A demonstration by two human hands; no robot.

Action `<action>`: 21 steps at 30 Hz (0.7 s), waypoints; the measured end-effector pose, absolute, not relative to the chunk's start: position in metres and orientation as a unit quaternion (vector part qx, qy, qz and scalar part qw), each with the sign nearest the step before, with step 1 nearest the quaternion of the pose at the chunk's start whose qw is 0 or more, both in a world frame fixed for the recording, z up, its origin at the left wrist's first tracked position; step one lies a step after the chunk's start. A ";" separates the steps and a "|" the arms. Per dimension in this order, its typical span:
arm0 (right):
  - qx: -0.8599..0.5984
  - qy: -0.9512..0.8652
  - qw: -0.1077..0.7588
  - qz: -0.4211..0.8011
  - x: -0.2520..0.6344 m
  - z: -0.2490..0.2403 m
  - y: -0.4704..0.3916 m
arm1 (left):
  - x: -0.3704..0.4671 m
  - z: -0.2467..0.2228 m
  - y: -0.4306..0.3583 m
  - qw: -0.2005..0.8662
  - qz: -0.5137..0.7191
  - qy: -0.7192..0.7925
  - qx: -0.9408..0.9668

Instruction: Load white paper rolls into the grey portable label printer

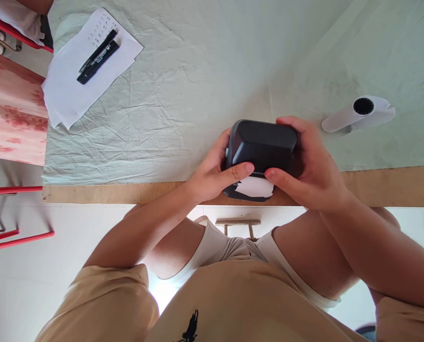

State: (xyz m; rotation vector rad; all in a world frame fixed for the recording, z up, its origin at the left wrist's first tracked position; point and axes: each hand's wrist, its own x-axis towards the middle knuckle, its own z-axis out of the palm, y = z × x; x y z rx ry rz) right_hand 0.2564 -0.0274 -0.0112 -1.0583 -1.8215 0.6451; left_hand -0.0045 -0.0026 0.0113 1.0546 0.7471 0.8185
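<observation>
A black box-like device (265, 142) with rounded edges is held over the table's front edge. A torn white paper piece (255, 186) shows at its near end. My left hand (217, 171) grips the device's left side, thumb lying on the front face and fingers partly hidden behind. On the right side, my right hand (312, 166) is wrapped round it, its thumb close to the other thumb and a finger at the top right corner.
White sheets (76, 90) with handwriting lie at the left, bearing black pens (98, 59). A curled white paper roll (340, 118) with a dark round end is at the right. The table (183, 71) has a pale green cloth.
</observation>
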 end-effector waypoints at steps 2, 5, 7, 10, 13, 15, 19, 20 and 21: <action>-0.421 -0.736 0.458 0.267 0.255 -0.012 -0.027 | -0.006 0.011 -0.003 0.720 0.370 0.340 0.479; -0.414 -0.734 0.457 0.285 0.255 -0.012 -0.027 | -0.006 0.010 -0.002 0.725 0.372 0.321 0.482; -0.415 -0.734 0.453 0.292 0.258 -0.013 -0.027 | -0.005 0.008 0.000 0.736 0.377 0.300 0.475; -0.415 -0.731 0.456 0.294 0.261 -0.012 -0.027 | 0.000 0.004 0.006 0.761 0.378 0.280 0.446; -0.417 -0.725 0.466 0.288 0.261 -0.010 -0.027 | 0.005 0.001 0.011 0.781 0.378 0.269 0.418; -0.415 -0.728 0.467 0.284 0.261 -0.009 -0.027 | 0.007 0.003 0.011 0.783 0.388 0.267 0.407; -0.404 -0.733 0.461 0.295 0.263 -0.003 -0.027 | 0.010 0.014 0.006 0.767 0.410 0.304 0.389; -0.402 -0.734 0.458 0.299 0.265 -0.002 -0.027 | 0.010 0.017 0.006 0.766 0.406 0.321 0.381; -0.400 -0.737 0.454 0.302 0.266 -0.001 -0.027 | 0.011 0.021 0.005 0.768 0.400 0.330 0.376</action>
